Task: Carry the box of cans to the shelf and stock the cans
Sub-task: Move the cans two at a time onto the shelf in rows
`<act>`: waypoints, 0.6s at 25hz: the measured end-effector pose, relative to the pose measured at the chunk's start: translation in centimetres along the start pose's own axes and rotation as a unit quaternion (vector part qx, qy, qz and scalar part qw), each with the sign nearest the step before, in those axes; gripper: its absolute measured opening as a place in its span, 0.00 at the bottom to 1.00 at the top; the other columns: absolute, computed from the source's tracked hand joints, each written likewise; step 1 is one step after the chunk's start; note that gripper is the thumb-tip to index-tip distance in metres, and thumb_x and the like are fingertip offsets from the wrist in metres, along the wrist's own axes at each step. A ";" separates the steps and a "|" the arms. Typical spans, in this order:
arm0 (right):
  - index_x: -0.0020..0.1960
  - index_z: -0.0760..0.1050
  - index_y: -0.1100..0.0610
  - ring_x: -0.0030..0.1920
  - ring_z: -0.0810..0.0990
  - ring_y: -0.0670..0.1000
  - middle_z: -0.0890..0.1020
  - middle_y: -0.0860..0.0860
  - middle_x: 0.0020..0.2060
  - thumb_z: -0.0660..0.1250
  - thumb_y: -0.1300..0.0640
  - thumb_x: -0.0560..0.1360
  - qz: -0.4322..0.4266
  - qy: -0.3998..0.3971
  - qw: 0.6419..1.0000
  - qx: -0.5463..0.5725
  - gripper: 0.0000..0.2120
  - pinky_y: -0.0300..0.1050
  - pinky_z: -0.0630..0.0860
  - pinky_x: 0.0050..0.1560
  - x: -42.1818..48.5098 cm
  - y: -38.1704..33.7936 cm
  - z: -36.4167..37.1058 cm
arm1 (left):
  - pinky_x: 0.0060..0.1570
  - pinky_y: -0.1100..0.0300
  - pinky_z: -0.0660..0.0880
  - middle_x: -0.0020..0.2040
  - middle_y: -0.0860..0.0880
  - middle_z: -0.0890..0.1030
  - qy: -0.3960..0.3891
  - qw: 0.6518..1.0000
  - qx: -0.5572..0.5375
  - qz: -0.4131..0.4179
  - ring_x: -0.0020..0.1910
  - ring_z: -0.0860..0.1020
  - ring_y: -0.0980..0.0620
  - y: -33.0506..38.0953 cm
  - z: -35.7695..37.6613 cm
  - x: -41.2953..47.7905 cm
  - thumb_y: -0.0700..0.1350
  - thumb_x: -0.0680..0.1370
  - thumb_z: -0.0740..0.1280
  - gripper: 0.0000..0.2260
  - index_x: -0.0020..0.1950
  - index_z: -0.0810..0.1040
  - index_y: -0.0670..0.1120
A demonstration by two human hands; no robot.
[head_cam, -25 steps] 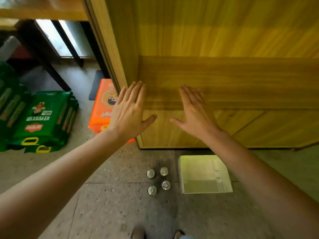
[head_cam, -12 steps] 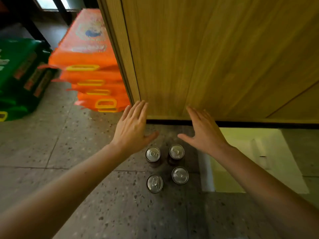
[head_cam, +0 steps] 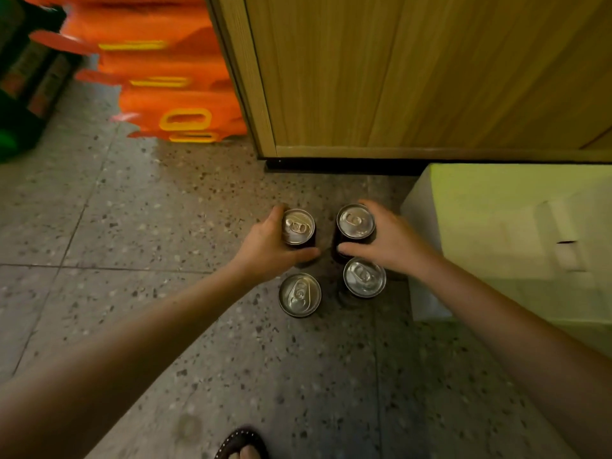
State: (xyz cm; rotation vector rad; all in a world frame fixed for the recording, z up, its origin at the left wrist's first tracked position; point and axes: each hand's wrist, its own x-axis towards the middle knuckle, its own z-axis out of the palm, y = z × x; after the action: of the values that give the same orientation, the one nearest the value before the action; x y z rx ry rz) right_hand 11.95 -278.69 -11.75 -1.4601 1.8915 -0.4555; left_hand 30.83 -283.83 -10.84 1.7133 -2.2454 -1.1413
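Note:
Several dark cans with silver tops stand upright in a square on the speckled floor. My left hand [head_cam: 268,241] is wrapped around the far left can [head_cam: 297,226]. My right hand [head_cam: 390,241] grips the far right can [head_cam: 355,220]. Both held cans still look to be standing on the floor. The near left can [head_cam: 299,294] and the near right can [head_cam: 364,277] stand free just below my hands. An open white box [head_cam: 420,207] sits on the floor right of the cans, and its inside looks bare. The wooden shelf unit's [head_cam: 414,71] lower panel rises behind them.
Stacked orange packs [head_cam: 172,91] lie on the floor left of the shelf unit's corner. Green packs [head_cam: 20,77] lie at the far left edge. My foot in a dark sandal [head_cam: 243,447] shows at the bottom edge. Terrazzo floor tiles spread to the left.
My view has dropped toward the floor. Both hands, open and hovering above the cans before, have come down and closed around the two far cans.

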 end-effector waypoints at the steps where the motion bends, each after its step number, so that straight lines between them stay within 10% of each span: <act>1: 0.67 0.63 0.55 0.62 0.74 0.53 0.75 0.52 0.63 0.76 0.48 0.63 0.001 0.003 1.000 0.020 0.38 0.46 0.71 0.61 0.2 0.0 0.1 | 0.55 0.57 0.72 0.60 0.46 0.78 0.012 1.000 -0.007 0.000 0.59 0.76 0.46 0.0 0.3 0.1 0.49 0.65 0.76 0.33 0.65 0.66 0.45; 15: 0.57 0.73 0.55 0.51 0.79 0.50 0.80 0.50 0.51 0.79 0.53 0.57 0.003 0.100 0.988 0.121 0.31 0.47 0.76 0.52 -1.3 -5.4 -8.7 | 0.43 0.61 0.76 0.46 0.52 0.83 0.135 0.986 -0.083 0.051 0.45 0.80 0.54 6.1 -7.2 -1.2 0.50 0.59 0.78 0.24 0.52 0.79 0.48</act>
State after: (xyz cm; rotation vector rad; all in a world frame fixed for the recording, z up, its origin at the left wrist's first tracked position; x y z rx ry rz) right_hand 9.77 -280.28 -1.78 -1.2875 1.9143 -0.8253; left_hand 29.92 -285.84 -1.57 1.5644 -1.9917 -0.9765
